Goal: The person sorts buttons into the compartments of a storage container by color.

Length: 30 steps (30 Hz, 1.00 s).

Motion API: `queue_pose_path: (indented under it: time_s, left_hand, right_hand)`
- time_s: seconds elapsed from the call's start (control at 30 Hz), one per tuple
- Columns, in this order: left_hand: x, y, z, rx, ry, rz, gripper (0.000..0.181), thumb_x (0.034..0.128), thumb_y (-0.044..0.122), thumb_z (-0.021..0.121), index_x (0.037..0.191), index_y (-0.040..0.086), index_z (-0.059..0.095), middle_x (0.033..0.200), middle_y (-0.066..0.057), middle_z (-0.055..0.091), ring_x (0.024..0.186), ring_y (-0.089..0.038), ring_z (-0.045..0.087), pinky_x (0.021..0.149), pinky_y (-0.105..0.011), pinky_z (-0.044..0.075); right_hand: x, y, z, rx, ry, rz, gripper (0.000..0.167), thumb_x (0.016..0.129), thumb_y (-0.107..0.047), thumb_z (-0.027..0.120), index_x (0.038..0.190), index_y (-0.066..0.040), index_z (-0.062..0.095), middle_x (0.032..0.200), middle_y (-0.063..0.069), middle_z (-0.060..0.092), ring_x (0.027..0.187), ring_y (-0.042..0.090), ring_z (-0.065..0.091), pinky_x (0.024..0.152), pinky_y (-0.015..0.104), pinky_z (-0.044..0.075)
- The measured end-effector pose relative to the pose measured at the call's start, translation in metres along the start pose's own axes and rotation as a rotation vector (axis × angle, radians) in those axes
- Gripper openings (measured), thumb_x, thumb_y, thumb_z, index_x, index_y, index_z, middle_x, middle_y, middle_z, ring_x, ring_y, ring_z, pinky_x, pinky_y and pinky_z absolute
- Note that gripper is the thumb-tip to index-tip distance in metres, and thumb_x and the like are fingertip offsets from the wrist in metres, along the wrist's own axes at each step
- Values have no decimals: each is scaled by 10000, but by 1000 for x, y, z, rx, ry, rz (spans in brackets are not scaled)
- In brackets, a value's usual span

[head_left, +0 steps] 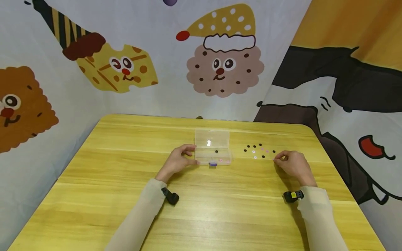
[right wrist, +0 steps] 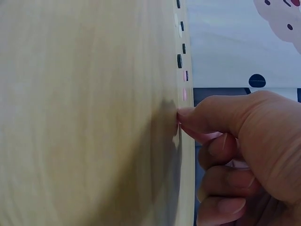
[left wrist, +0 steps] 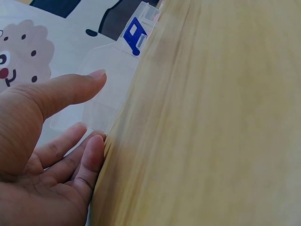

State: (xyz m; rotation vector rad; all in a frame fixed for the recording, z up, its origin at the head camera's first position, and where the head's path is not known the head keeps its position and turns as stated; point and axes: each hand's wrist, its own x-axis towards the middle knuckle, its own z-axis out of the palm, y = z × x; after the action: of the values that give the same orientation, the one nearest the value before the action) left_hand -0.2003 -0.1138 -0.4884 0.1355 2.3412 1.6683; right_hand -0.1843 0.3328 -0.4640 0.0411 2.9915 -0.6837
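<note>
Clear box (head_left: 204,164) and discs (head_left: 263,157) on the bench (head_left: 201,209).
The left hand (head_left: 177,162) grips the box's left end; discs lie between box and right hand (head_left: 295,163), fingertips bunched, its hold indeterminate.

wood-grain table (head_left: 220,212) is filling lower view; pale printed cloth (head_left: 169,24) is hanging behind its far edge. brown biscuit figure (head_left: 26,108) is running off left edge; cheese figure (head_left: 117,69) is wearing striped hat (head_left: 67,29); pink biscuit figure (head_left: 225,75) is wearing yellow dotted hat (head_left: 224,22). at right, orange area (head_left: 361,33) is lying above dark shapes (head_left: 307,68).
</note>
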Motion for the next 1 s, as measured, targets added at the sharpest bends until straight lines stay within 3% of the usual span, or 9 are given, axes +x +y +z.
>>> queue_pose_path:
  time_s: [1.0]
  left_hand:
    - [2,0,1,10,1,-7,654,791,228,902,1383,207,623,1347,-1,636,1206,-246,557,1036,-446,453]
  right_hand:
    - [0,-1,4,-9,47,-35,235,977,-263,683,986,-45,772,906,131,764,708,179,624,630,299,464]
